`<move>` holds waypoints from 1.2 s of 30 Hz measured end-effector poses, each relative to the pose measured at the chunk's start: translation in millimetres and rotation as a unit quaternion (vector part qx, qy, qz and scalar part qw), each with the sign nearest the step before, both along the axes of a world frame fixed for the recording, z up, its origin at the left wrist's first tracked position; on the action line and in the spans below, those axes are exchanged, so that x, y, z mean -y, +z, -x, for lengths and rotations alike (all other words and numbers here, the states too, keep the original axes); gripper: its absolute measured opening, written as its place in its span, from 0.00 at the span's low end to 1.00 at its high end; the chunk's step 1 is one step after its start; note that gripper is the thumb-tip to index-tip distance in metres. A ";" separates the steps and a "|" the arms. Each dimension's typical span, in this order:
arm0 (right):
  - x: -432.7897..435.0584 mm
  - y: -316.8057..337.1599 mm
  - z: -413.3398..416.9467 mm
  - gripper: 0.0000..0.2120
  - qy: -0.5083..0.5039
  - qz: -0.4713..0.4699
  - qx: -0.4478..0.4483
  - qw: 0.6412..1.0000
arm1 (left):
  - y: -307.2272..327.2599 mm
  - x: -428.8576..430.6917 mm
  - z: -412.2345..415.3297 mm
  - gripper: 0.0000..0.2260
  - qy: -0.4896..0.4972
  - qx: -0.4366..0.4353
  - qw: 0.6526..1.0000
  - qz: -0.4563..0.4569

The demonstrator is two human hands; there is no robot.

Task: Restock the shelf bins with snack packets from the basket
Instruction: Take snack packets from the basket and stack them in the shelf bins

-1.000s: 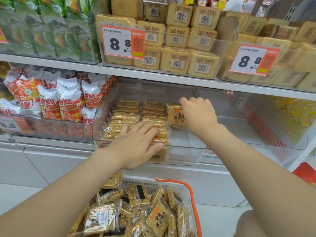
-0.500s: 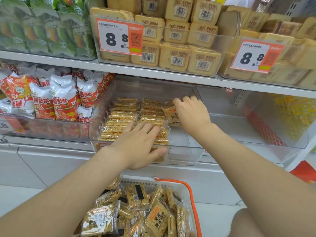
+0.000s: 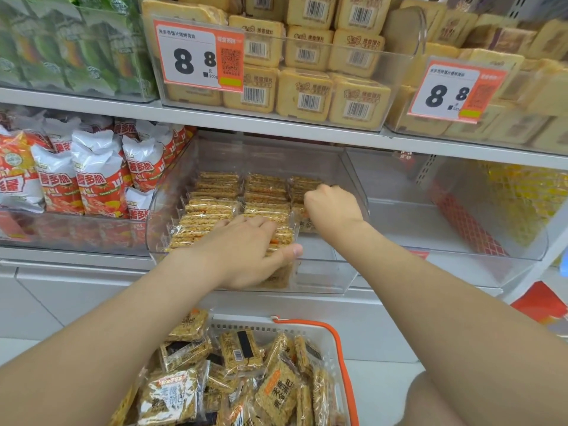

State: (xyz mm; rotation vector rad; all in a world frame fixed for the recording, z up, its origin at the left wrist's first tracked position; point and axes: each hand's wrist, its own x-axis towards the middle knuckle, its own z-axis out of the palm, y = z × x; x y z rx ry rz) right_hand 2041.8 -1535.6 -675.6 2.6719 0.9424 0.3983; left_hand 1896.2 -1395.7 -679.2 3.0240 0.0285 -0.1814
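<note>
A clear plastic bin on the lower shelf holds rows of golden rice-cracker snack packets standing on edge. My left hand lies flat on the front rows with straight fingers, its thumb against the front packets. My right hand is curled around a packet in the third row, at the right side of the stock. Below, a white basket with an orange handle holds several loose packets of the same kind.
A second clear bin stands to the right. Red-and-white snack bags fill the bin on the left. The upper shelf carries boxed crackers, green packets and price tags.
My right hand has shifted slightly back and down with the packet, settling it into the third row. My left hand stays pressed on the front rows.
</note>
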 end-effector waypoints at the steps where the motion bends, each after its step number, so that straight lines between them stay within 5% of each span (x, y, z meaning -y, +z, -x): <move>1: 0.5 0.9 0.0 0.12 0.002 -0.004 -0.002 1.000 | 0.9 -0.3 -3.1 0.43 0.005 0.014 1.000 0.000; 14: -0.4 1.1 4.8 0.13 -0.040 -0.070 0.001 0.997 | -9.0 8.2 -61.5 0.15 0.000 0.136 0.988 0.072; 20: -1.0 1.1 1.2 0.12 -0.031 -0.047 -0.018 0.998 | -22.4 10.4 -69.7 0.36 0.022 0.015 0.998 0.051; 29: -0.3 9.4 -7.8 0.12 -0.007 -0.041 -0.037 0.998 | -18.3 8.8 -68.3 0.37 0.009 -0.005 0.999 0.052; 36: 12.2 6.2 -4.6 0.13 0.046 0.069 -0.063 0.995 | -19.9 11.6 -67.6 0.36 0.037 0.005 0.999 0.024</move>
